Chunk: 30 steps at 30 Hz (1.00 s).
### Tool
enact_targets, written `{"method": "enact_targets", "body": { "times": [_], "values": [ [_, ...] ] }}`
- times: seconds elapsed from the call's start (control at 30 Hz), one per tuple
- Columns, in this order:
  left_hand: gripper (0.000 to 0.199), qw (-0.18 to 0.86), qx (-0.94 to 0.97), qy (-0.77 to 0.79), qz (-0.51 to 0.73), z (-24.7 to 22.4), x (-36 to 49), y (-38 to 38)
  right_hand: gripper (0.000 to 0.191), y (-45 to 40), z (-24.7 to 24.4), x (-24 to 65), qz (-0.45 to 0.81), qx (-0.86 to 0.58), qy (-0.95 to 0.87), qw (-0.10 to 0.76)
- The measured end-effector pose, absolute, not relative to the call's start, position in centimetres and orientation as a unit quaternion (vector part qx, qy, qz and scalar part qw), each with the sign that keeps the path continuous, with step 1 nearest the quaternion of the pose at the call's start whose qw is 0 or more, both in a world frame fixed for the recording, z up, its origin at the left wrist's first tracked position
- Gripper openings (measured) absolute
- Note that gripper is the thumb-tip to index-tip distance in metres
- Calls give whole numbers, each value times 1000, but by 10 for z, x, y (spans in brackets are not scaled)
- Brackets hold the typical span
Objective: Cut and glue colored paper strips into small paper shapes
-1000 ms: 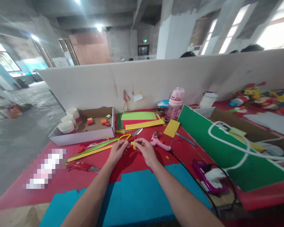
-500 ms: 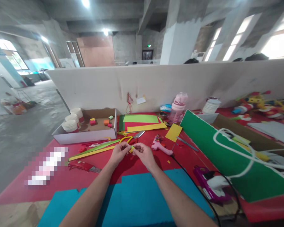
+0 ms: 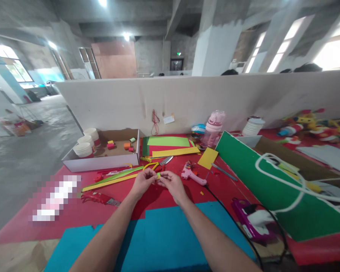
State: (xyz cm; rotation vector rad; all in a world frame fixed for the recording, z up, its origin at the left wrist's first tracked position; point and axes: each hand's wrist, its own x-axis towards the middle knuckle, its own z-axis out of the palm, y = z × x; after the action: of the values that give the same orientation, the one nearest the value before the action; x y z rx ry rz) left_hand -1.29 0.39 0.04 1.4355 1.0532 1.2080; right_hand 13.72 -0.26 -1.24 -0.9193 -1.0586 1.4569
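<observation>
Between the fingertips of both hands is a small yellow-green piece of paper (image 3: 158, 175), mostly covered by the fingers; whether it is rolled or folded I cannot tell. My left hand (image 3: 143, 182) pinches it from the left and my right hand (image 3: 172, 184) from the right, both just above the red table cover (image 3: 155, 202). Scissors with yellow handles (image 3: 166, 161) lie open just beyond the hands. A pink glue gun (image 3: 193, 175) lies to the right of my right hand. Yellow and green paper strips (image 3: 111, 183) and a red-handled cutter (image 3: 98, 197) lie to the left.
A white box (image 3: 102, 164) at back left holds paper cups (image 3: 85, 148) and small coloured paper rolls. Blue sheets (image 3: 170, 234) lie in front. At right are a purple power strip (image 3: 251, 223) with cables and a green-sided box (image 3: 260, 181). A pink bottle (image 3: 214, 130) stands at the back.
The fingers have shifted slightly around the small paper piece, and less of its yellow part shows now. Both arms stay in nearly the same place.
</observation>
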Motion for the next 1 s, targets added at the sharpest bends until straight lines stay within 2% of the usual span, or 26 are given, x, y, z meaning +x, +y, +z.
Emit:
{"method": "enact_targets", "body": {
  "times": [0.37, 0.73, 0.8, 0.9, 1.0],
  "values": [
    [28, 491, 556, 450, 497, -3, -8, 4, 37, -2, -10, 139, 588, -394, -423, 566],
    [30, 512, 519, 447, 520, -4, -5, 5, 32, -1, -9, 140, 563, -396, -487, 537],
    [31, 508, 507, 450, 532, -6, -6, 7, 27, -2, 0, 155, 507, -414, -552, 516],
    [30, 511, 500, 444, 539, -7, -7, 8, 16, -3, 15, 192, 270, -496, -662, 493],
    [30, 516, 508, 434, 536, -6, -8, 8, 16, -4, 19, 229, 73, -633, -689, 346]
  ]
}}
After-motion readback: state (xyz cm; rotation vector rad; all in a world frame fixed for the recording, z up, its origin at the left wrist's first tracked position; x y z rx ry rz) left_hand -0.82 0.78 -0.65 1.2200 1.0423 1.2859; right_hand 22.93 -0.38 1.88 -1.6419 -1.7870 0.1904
